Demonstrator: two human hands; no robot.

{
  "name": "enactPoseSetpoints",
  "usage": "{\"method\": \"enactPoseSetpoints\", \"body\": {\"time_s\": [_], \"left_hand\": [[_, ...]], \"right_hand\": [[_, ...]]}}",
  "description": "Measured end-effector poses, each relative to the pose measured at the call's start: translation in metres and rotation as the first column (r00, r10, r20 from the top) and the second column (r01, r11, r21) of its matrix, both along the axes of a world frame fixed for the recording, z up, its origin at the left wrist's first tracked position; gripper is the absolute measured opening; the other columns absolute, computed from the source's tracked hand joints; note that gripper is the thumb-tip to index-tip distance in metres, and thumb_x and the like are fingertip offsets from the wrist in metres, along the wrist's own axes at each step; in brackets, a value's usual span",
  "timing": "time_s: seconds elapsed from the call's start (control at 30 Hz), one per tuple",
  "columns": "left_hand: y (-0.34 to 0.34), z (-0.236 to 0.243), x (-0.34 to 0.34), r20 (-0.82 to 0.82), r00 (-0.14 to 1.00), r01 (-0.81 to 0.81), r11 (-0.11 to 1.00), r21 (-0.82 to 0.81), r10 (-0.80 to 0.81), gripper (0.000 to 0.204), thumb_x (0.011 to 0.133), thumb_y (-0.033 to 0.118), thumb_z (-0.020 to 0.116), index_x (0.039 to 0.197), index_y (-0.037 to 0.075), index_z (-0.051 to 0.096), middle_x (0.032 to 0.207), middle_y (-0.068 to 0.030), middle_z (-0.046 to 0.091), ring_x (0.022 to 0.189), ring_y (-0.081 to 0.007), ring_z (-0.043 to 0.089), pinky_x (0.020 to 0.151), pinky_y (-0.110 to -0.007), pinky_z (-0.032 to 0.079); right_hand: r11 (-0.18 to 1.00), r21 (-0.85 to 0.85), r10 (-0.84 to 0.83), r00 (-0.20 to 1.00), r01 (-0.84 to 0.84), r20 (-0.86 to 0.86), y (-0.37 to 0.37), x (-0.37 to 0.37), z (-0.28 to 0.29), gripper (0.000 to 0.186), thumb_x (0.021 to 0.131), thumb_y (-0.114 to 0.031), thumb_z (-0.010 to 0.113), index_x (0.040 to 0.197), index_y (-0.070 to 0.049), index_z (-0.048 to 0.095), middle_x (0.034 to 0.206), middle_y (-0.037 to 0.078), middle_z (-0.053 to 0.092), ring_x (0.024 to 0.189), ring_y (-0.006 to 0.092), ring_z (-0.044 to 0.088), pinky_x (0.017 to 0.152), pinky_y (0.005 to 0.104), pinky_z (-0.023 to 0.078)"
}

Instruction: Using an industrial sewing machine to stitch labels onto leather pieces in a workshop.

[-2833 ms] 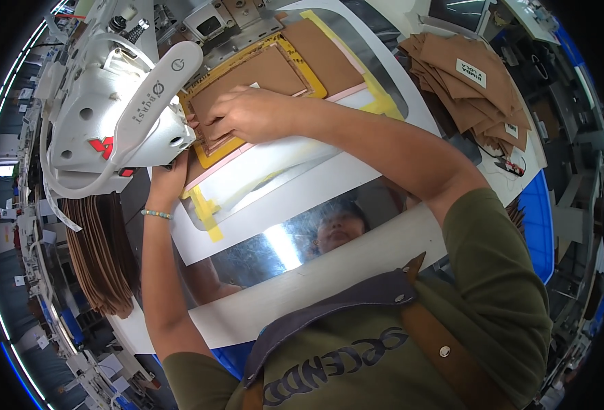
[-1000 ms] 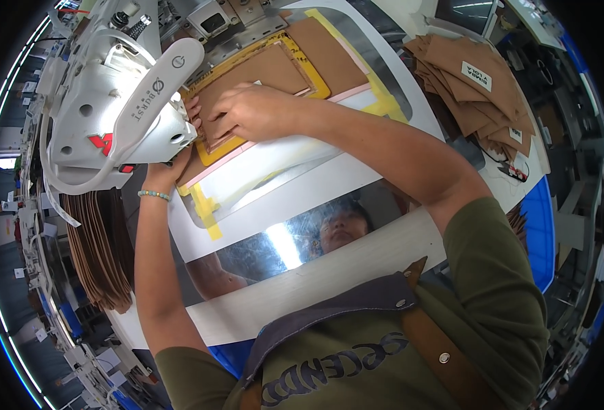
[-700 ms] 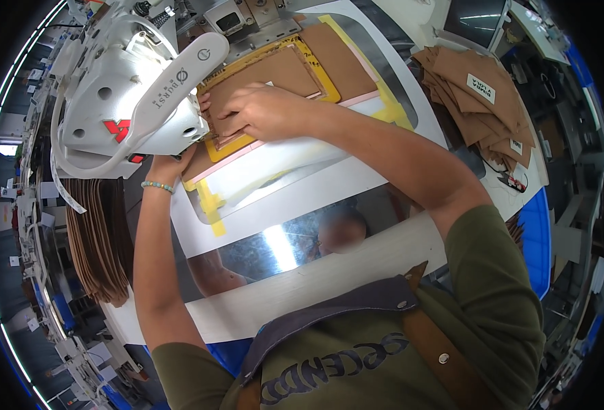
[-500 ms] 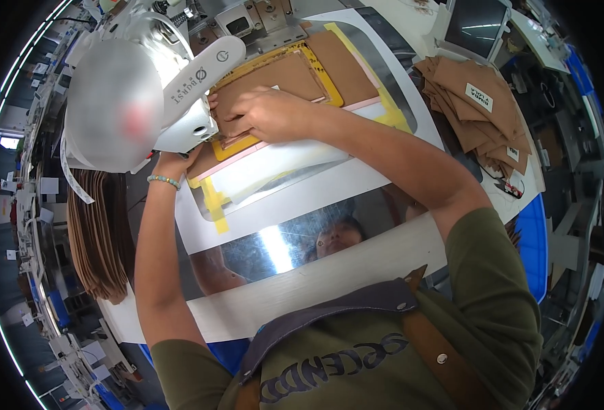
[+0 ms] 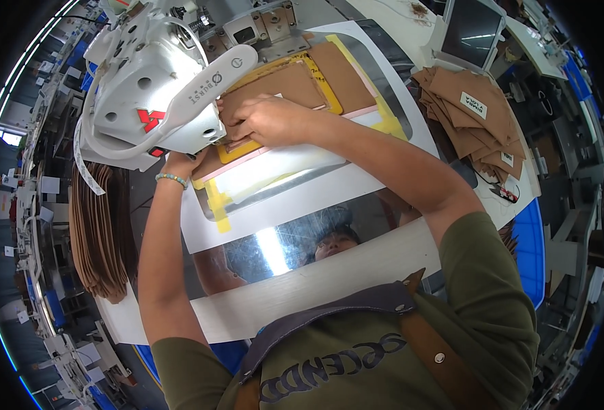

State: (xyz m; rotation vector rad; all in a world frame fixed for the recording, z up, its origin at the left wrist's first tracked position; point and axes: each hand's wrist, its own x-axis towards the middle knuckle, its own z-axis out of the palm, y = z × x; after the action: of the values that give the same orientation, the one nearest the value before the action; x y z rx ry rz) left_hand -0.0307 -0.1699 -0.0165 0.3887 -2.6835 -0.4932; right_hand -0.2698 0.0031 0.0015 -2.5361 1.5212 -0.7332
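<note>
A brown sheet (image 5: pixel 278 85) lies inside a yellow template frame (image 5: pixel 329 93) under the white sewing machine head (image 5: pixel 153 82). My right hand (image 5: pixel 269 120) rests over the frame's near left part. Its fingers are bent and drawn together on the work close to the machine; whatever they pinch is hidden beneath them. My left hand (image 5: pixel 182 162) reaches under the machine head from the near left, with a beaded bracelet (image 5: pixel 172 180) at the wrist. The machine covers most of its fingers. A pale plate with yellow tape (image 5: pixel 218 205) along its edges carries the frame.
Brown pieces with white labels (image 5: pixel 445 102) are heaped at the right, near a screen (image 5: pixel 470 34) and a small red-and-black tool (image 5: pixel 505 194). A stack of brown pieces (image 5: pixel 97 239) hangs at the left. A shiny metal plate (image 5: pixel 295 246) covers the table's near part.
The view has shifted slightly, so the machine head shows a little farther right. Both hands keep nearly the same places at the frame.
</note>
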Motion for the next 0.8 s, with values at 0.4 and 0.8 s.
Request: {"method": "enactPoseSetpoints", "body": {"time_s": [0.4, 0.8], "left_hand": [[0.034, 0.012, -0.001, -0.049, 0.996, -0.069, 0.993, 0.100, 0.074, 0.037, 0.102, 0.009, 0.065, 0.139, 0.009, 0.067, 0.138, -0.0150, 0.071, 0.128, -0.0305, 0.066, 0.109, -0.041, 0.051], [0.032, -0.014, 0.033, -0.029, 0.936, -0.332, 0.906, 0.263, 0.352, 0.032, 0.099, 0.010, 0.069, 0.128, -0.004, 0.071, 0.125, -0.0251, 0.074, 0.123, -0.0433, 0.068, 0.102, -0.046, 0.053]], "right_hand": [[0.984, 0.179, -0.017, 0.999, 0.010, 0.034, 0.004, -0.001, 0.021, 0.032, 0.094, -0.007, 0.064, 0.117, -0.013, 0.085, 0.136, 0.006, 0.074, 0.130, 0.0264, 0.064, 0.112, 0.0468, 0.049], [0.997, 0.025, -0.071, 0.995, 0.073, -0.064, 0.003, -0.001, -0.001, 0.039, 0.095, -0.005, 0.059, 0.129, -0.008, 0.079, 0.147, 0.009, 0.069, 0.134, 0.0322, 0.061, 0.118, 0.0471, 0.047]]}}
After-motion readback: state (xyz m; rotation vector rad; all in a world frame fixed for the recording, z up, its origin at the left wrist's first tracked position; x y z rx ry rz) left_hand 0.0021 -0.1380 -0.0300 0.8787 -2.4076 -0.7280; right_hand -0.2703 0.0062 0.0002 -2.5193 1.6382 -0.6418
